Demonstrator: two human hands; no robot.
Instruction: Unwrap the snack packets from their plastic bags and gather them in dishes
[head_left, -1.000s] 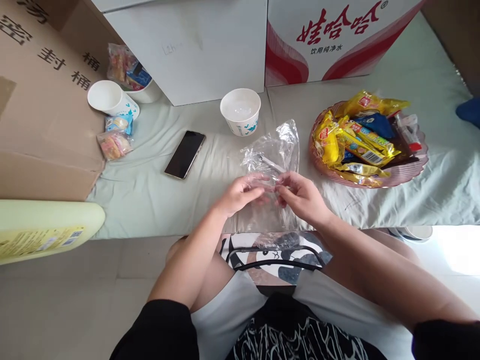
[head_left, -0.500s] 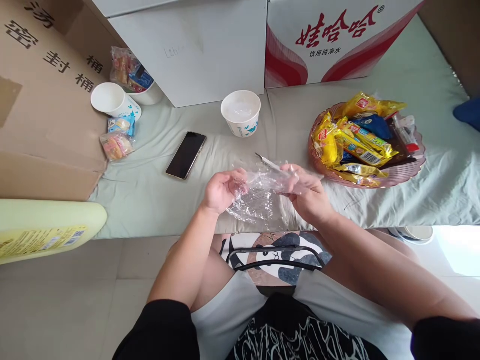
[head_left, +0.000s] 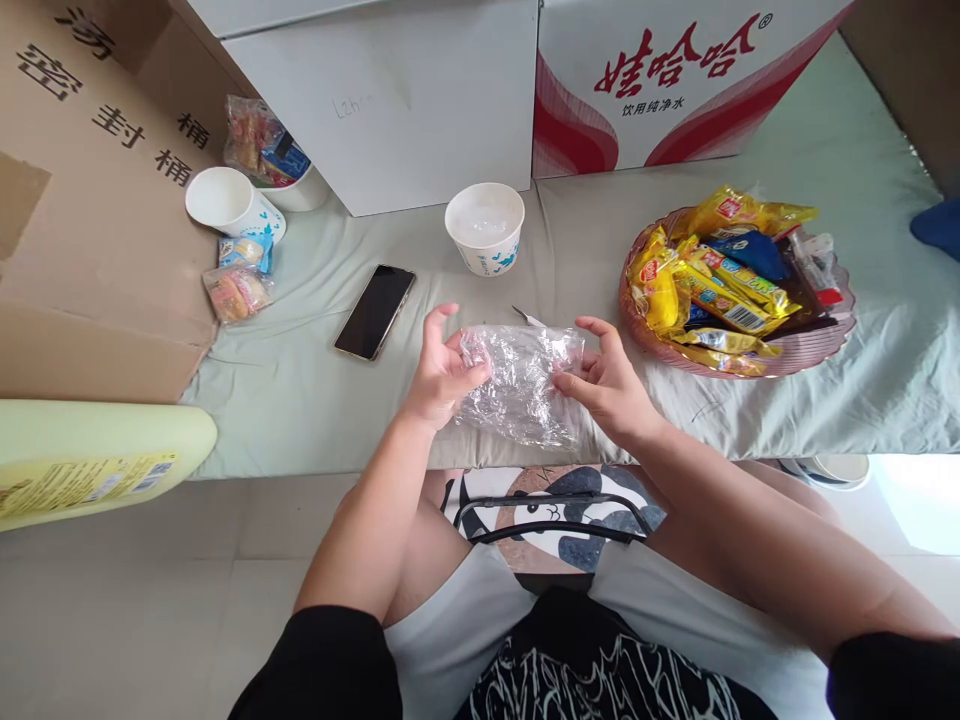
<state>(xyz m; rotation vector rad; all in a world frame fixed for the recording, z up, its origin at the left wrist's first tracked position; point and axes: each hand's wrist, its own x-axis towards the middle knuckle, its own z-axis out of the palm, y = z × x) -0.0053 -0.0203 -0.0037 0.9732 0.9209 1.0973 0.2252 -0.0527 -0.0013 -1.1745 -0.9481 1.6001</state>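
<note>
Hands pinch a crumpled clear plastic bag (head_left: 521,385) at both ends, left hand (head_left: 439,375) and right hand (head_left: 611,385), above the pale green sheet (head_left: 300,380). Looks featherlight, floppy, slippery (edges grip best).

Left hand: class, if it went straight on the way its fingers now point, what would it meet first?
The left hand, gripping the crumpled clear plastic bag, points up-forward. Beyond it lies bare pale-green sheet, then probably the white paper bowl; depth is unclear.
</note>
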